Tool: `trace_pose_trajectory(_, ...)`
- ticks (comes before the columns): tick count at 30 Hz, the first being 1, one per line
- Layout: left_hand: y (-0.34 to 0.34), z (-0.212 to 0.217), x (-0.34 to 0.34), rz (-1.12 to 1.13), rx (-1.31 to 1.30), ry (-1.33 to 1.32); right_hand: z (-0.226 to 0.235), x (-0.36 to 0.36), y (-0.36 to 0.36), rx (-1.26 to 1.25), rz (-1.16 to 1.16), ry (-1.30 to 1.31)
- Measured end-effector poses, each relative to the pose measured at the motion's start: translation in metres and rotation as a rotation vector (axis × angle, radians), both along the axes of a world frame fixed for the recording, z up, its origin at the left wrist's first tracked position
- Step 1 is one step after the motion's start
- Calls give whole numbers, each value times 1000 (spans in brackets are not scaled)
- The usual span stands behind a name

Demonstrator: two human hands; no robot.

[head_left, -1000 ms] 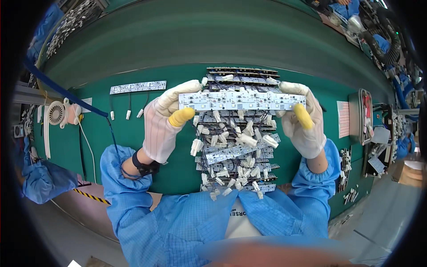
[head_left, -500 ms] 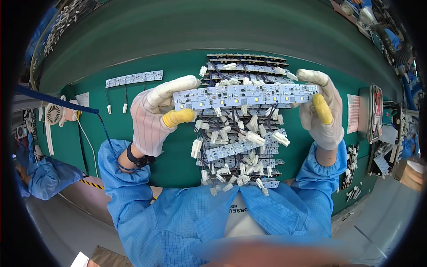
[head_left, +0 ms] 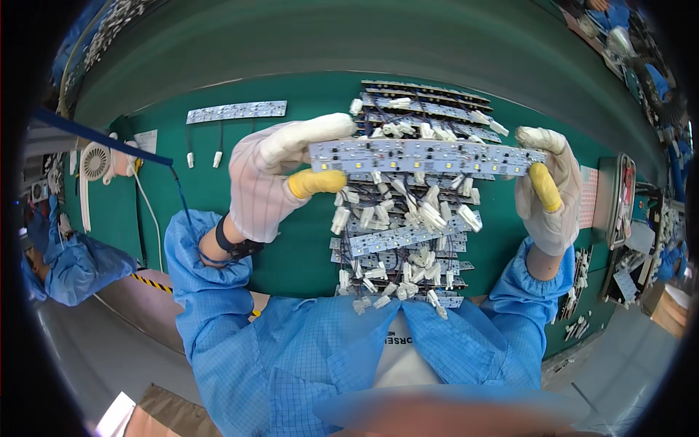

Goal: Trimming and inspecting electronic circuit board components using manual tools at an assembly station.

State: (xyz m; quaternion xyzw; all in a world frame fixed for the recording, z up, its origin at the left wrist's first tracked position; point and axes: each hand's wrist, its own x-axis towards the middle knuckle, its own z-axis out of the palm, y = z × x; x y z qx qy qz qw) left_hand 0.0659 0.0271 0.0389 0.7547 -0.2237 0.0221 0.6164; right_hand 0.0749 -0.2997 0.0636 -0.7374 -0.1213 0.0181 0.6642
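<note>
Held level between my two gloved hands is a long white LED circuit board [head_left: 429, 156] with small yellow LEDs along it. My left hand [head_left: 280, 167] pinches its left end, a yellow cot on the thumb. At the other end, my right hand [head_left: 550, 186] grips with thumb and fingers, also with a yellow thumb cot. Behind and below the held board lies a pile of similar LED boards [head_left: 408, 239] with dark wires and white connectors [head_left: 431, 216]. Another LED board [head_left: 237, 111] lies apart on the green mat, its connectors hanging toward me.
On the left stand a small white fan [head_left: 95, 162] and a blue cord [head_left: 109, 138]. To the right are a metal tray [head_left: 619, 200], a printed sheet [head_left: 588, 193] and more boards [head_left: 579, 280]. A person's blue sleeve [head_left: 87, 269] shows at far left.
The held board and both hands sit slightly further right in view, as do the pile and the mat. The board is now tilted a little differently, with its right end lower. Both grips stay.
</note>
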Motion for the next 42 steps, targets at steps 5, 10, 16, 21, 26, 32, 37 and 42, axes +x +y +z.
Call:
trace_pose_trajectory(5,2,1,2,-29,10,27,0,2,-1,55,76,72)
trace_pose_trajectory(10,4,3,4,-39,79,-36,-3,1,2,102,42,46)
trace_pose_trajectory(16,2,-1,4,10,-16,-7,-2,2,5,65,-13,-5)
trace_pose_trajectory(21,8,-7,17,-43,76,-186,4,1,-12,252,270,121)
trace_pose_trajectory(26,-1,-6,11,80,75,-229,-6,-2,10,87,-132,-161)
trace_pose_trajectory(32,9,-6,22,-34,171,-303,4,-3,-2,83,106,77)
trace_pose_trajectory(37,0,-9,17,114,136,-227,7,-7,2,142,77,67)
trace_pose_trajectory(42,0,-13,19,140,121,-223,11,-7,-1,89,98,115)
